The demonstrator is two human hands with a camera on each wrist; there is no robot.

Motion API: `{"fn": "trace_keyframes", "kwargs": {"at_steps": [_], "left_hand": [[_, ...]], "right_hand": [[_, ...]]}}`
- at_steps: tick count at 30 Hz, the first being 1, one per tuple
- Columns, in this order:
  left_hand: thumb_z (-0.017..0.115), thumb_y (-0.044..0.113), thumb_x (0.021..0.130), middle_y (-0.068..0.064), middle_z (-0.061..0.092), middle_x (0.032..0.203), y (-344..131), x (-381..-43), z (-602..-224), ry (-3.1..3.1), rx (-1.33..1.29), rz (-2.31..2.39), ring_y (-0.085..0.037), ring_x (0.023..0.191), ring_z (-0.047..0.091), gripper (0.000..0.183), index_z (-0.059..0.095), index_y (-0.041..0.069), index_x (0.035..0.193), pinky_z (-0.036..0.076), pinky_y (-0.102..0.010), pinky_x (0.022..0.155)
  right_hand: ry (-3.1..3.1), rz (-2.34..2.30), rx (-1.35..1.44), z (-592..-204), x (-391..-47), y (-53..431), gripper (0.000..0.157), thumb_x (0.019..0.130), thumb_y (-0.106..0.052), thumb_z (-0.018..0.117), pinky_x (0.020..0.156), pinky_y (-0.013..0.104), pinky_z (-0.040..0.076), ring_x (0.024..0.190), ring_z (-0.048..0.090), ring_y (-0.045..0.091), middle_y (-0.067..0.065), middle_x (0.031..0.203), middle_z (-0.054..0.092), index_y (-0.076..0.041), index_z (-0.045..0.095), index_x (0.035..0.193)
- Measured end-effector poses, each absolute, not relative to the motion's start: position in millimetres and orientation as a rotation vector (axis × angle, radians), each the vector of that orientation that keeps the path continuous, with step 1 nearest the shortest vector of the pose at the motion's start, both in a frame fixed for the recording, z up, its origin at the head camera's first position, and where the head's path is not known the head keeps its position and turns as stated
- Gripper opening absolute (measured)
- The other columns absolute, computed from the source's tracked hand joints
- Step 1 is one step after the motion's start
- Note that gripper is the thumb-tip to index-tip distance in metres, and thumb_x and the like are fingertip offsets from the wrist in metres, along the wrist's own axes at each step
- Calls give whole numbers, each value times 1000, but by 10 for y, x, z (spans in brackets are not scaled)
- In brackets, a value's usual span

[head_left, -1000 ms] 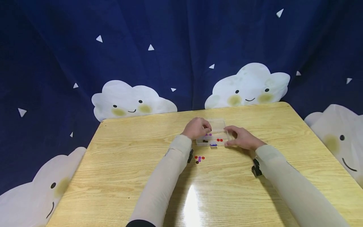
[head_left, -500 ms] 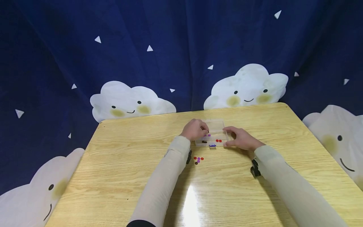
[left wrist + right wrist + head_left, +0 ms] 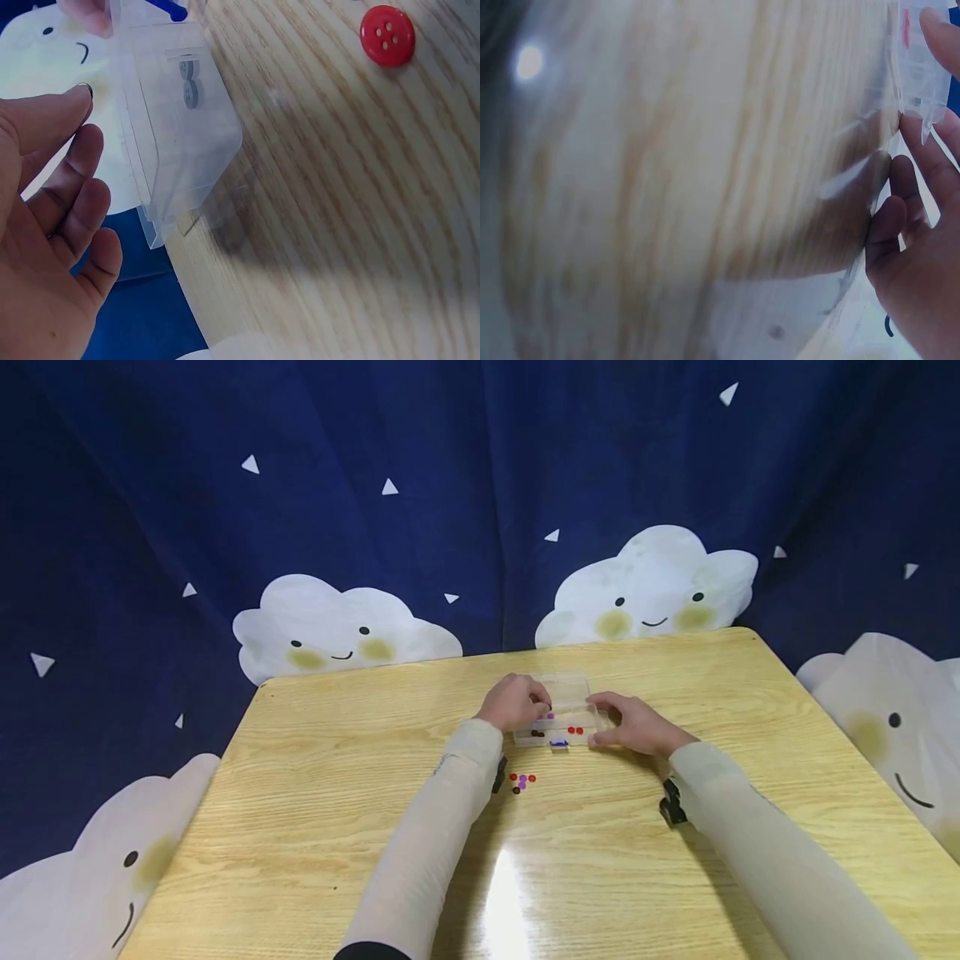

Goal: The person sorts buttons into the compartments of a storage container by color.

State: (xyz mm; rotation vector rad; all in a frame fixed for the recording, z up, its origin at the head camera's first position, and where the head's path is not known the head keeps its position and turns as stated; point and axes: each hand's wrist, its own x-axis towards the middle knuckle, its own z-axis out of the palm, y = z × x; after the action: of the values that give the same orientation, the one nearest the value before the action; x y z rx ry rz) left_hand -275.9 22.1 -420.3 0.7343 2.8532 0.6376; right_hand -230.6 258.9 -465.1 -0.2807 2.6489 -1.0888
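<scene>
A clear plastic box (image 3: 555,725) lies with its lid (image 3: 566,687) raised at the back. Over its left part my left hand (image 3: 513,702) pinches a small dark button (image 3: 89,91) between thumb and forefinger. Two dark buttons (image 3: 189,81) are in the box's front left compartment, two red buttons (image 3: 575,730) in the front right, and purple ones (image 3: 550,716) behind, partly hidden by the hand. At the right end, my right hand (image 3: 634,725) holds the box between thumb and fingers. A blue clasp (image 3: 558,743) marks the front.
On the wooden table (image 3: 390,827), several loose buttons lie in front of the box: red (image 3: 532,778), purple (image 3: 522,785) and dark (image 3: 516,791). One red button (image 3: 387,36) shows large in the left wrist view. A dark blue cloud-patterned curtain (image 3: 420,527) hangs behind.
The head view has shifted a little, so the scene sits slightly further left. Both hands keep almost the same places at the box, the left still pinching the dark button.
</scene>
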Motion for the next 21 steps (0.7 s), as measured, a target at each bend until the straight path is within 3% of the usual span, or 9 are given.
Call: {"fn": "trace_keyframes", "kwargs": {"at_steps": [11,21], "left_hand": [[68,21,90,6,75,94,150,-2718,-4196,2813,776,596,-10,89,59,12,80,20,88,50,-24,84],[67,22,92,7,75,95,91,-2687,-4225,2751,775,606,-9,85,57,14,81,19,89,48,-21,76]], "right_hand": [[2652,-1068,-260,-4621,-2314,2586,76,83,-34,80,118,58,29,141,39,41,22,156,38,-12,44,146],[2651,-1056,-265,-4594,-2304,2549,77,83,-34,80,116,59,30,135,42,40,23,154,39,-10,44,147]]}}
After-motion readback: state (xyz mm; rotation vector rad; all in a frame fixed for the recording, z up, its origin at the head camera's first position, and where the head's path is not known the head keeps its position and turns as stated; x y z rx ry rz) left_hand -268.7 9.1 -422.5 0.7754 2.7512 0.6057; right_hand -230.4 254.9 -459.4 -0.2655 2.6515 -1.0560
